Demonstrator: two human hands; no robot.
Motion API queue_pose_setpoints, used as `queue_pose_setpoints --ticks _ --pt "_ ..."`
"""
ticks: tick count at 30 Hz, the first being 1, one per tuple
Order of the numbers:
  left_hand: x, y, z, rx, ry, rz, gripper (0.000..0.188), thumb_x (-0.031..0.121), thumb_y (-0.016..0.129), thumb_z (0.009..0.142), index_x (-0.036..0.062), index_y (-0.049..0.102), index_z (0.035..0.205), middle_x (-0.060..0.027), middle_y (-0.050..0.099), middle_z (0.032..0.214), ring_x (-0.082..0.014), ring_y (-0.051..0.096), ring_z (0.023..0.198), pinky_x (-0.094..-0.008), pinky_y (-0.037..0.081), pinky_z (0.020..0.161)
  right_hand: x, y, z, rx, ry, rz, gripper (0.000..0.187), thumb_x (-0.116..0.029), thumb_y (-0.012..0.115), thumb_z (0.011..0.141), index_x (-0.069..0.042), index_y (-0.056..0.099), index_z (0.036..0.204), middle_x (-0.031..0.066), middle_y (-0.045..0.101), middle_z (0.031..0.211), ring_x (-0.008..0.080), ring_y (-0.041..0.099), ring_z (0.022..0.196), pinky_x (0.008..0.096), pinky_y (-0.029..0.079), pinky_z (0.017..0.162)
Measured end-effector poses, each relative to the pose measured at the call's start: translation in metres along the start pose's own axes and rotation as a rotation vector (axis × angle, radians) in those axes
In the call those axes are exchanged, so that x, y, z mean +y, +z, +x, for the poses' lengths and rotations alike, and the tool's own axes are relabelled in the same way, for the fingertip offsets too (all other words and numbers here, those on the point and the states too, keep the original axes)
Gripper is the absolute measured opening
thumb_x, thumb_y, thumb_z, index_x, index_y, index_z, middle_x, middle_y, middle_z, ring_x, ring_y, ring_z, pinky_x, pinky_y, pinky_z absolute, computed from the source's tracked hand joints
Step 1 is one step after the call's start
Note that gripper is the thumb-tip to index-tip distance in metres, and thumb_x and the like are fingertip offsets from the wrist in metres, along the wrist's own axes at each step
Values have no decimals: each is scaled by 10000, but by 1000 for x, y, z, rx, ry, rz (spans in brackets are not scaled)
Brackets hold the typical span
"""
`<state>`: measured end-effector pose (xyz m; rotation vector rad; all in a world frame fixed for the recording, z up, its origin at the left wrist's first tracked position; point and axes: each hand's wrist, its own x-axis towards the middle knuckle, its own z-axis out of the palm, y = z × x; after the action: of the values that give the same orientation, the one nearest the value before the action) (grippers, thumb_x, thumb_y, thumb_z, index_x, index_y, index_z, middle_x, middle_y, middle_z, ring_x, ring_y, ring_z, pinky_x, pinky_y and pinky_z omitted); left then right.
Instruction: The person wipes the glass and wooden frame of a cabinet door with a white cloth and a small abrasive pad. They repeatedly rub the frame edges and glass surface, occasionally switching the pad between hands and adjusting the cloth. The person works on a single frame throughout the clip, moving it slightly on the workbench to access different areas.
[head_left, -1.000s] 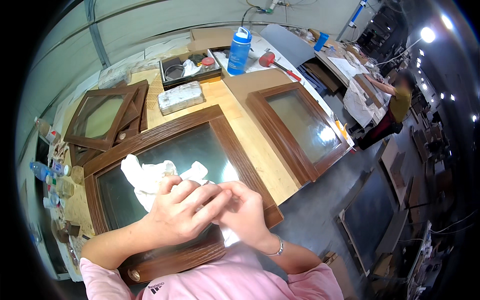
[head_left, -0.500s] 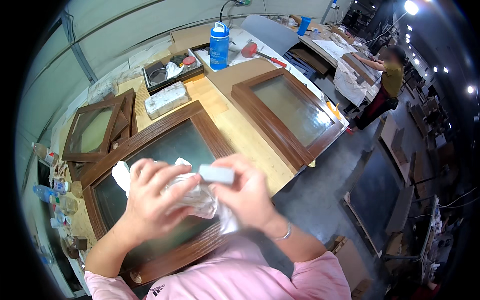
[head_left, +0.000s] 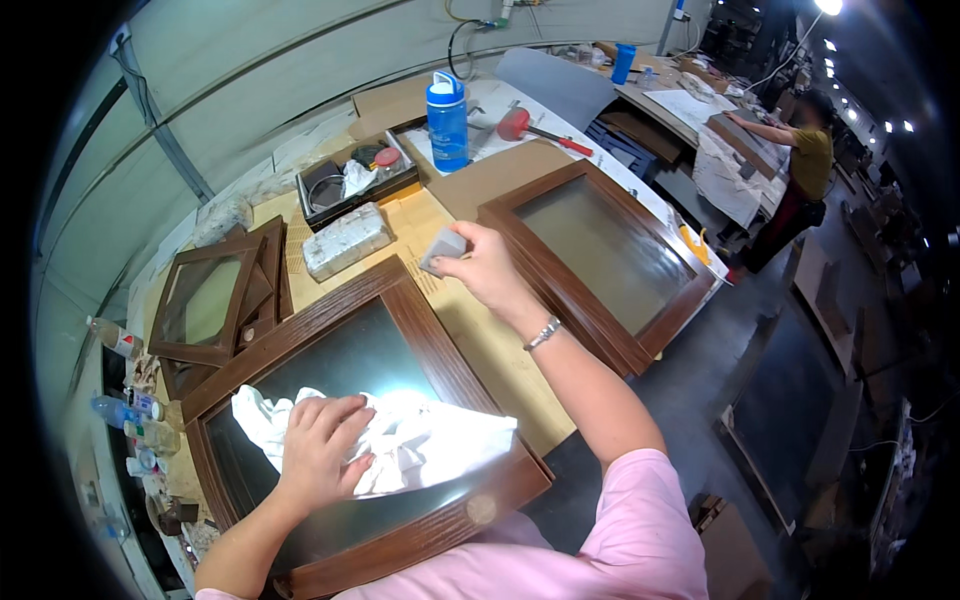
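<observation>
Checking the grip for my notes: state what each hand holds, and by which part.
Right hand grips a small grey block by one end. Left hand presses flat on the white cloth, not gripping it.

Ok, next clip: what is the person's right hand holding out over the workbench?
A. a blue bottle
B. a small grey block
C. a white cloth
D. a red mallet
B: the right hand grips a small grey block above the workbench, while the left hand presses the white cloth on the glass of the near wooden frame.
</observation>
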<state>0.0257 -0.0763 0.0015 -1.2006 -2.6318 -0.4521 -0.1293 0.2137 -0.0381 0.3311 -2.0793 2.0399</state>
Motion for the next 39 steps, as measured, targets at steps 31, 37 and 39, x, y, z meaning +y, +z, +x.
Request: queue_pose_setpoints --ticks 31,37,39 --pt "-1 11 130 -4 82 -224 369 122 671 839 140 689 1207 -128 609 1188 -298 566 1108 -445 439 958 -81 -17 -191 -598 -91 159 292 -85 731 705 3 659 973 127 643 868 289 638 742 351 508 681" --pt "-106 59 161 200 -436 -525 230 -26 561 919 -50 646 1132 -174 610 1328 -355 601 1173 -383 489 977 -82 -8 -196 -503 -44 57 299 -105 734 698 16 647 958 124 633 808 268 625 695 342 493 633" --pt "-86 48 165 223 -349 -316 302 -85 543 864 -38 651 1142 -184 615 1310 -312 613 1157 -373 477 975 -83 -10 -195 -527 52 56 282 -64 764 680 -2 674 940 123 668 851 265 650 755 329 511 690"
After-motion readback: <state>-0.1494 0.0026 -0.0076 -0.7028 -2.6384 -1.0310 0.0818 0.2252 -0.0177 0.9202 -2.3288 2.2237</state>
